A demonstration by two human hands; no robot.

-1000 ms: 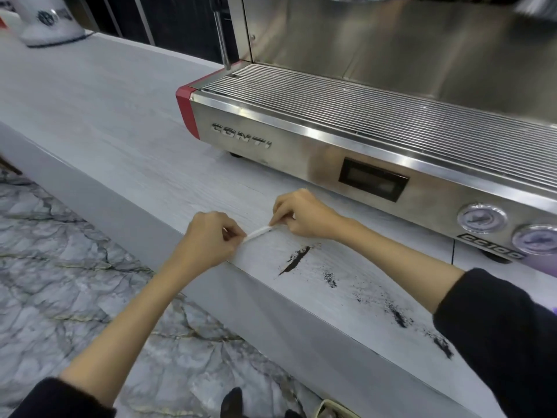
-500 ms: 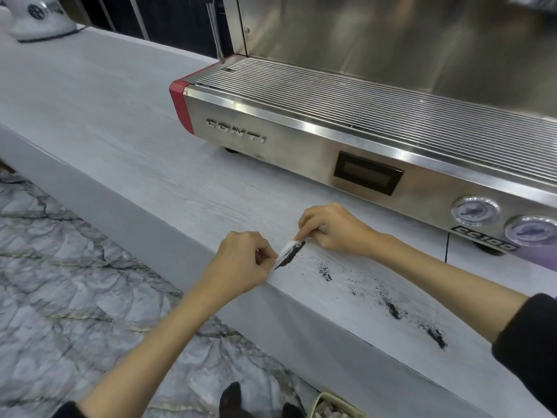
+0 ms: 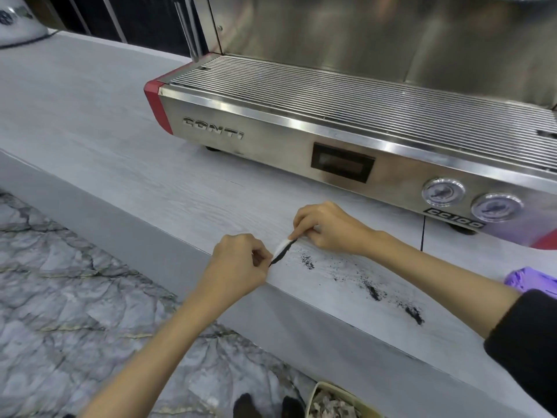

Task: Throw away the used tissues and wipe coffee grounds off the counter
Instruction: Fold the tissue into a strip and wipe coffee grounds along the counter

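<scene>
A small white tissue [image 3: 281, 247] is stretched between my two hands on the grey counter [image 3: 120, 140]. My left hand [image 3: 241, 263] pinches its near end at the counter's front edge, and my right hand [image 3: 325, 227] pinches its far end. A dark line of coffee grounds [image 3: 280, 256] lies along the tissue's right side. More grounds lie scattered on the counter to the right, in a small smear [image 3: 308, 262] and two darker clumps [image 3: 373, 292], [image 3: 414, 315].
A steel espresso machine [image 3: 331, 140] stands close behind my hands. A purple cloth [image 3: 527, 279] lies on the counter at the right. Below the counter edge a bin [image 3: 334, 402] holds crumpled waste. A white appliance [image 3: 18, 22] stands far left.
Both hands slid the stretched tissue to the right along the counter until it reached the long streak of grounds, which now lies gathered against the tissue's edge.
</scene>
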